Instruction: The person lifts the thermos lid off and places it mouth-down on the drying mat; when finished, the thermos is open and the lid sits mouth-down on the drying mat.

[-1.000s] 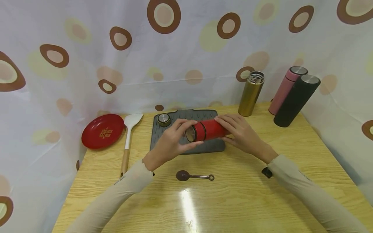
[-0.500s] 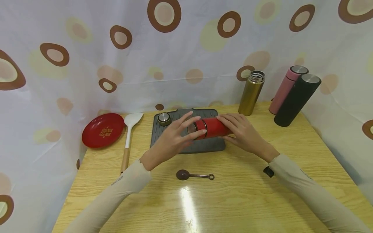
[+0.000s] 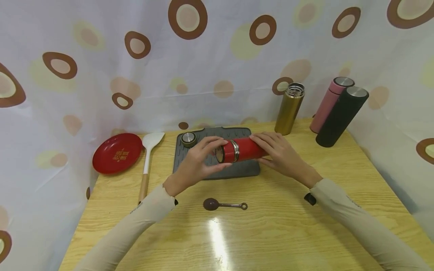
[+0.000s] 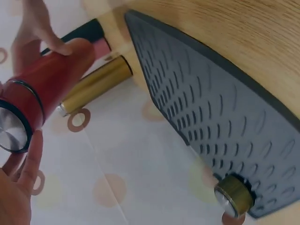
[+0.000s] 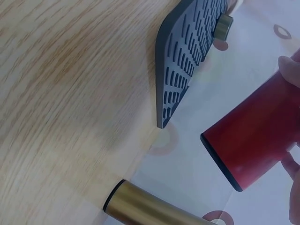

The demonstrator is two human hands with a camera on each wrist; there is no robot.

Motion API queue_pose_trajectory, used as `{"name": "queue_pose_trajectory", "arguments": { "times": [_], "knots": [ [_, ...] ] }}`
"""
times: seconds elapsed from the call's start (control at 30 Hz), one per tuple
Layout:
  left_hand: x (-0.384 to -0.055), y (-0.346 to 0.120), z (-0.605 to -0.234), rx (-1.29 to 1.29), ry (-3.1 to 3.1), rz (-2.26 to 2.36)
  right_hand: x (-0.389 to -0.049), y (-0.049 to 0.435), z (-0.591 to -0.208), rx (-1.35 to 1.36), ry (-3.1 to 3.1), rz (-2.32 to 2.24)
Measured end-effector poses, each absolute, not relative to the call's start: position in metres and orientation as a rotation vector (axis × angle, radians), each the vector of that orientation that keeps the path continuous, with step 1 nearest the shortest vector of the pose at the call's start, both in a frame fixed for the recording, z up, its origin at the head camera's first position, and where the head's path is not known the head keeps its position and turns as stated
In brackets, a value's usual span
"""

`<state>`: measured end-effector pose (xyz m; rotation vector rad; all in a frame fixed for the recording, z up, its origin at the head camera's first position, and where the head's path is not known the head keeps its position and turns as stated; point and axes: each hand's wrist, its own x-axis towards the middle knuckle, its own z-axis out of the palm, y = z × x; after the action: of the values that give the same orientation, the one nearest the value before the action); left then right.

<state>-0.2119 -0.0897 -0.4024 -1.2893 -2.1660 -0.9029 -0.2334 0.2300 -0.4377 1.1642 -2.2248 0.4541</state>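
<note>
A red thermos is held tilted nearly on its side in the air above a dark grey drying mat. My left hand grips its red lid, thumb below and fingers above. A shiny metal band shows between lid and body in the head view. Round the lower part of the body, my right hand keeps hold, fingers over the top and thumb underneath. The lid's silver top faces the left wrist camera. The thermos's black-rimmed base is visible in the right wrist view.
A gold lid sits on the mat's back left. The lidless gold thermos stands at the back right, beside a pink thermos and a black one. A brown spoon, white spatula and red plate lie nearer and left.
My left fingers loosened and spread off the lid half a second ago, then closed on it again. A metal band now shows between lid and body. My right hand kept its hold.
</note>
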Motion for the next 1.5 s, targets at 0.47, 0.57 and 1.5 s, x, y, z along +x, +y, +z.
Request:
{"name": "queue_pose_trajectory", "arguments": {
  "times": [0.47,0.57,1.5],
  "knots": [
    [-0.212,-0.096,-0.399,-1.114,-2.184,-1.019,-0.236,0.241,-0.445,1.041,-2.268,0.508],
    [-0.214,-0.103,-0.401,-1.074,-2.233,-1.011,-0.237,0.247,-0.447,1.001,-2.274,0.531],
    [-0.239,-0.159,-0.436,-0.690,-2.771,-0.817,-0.240,0.278,-0.463,0.516,-2.436,0.904]
  ]
}}
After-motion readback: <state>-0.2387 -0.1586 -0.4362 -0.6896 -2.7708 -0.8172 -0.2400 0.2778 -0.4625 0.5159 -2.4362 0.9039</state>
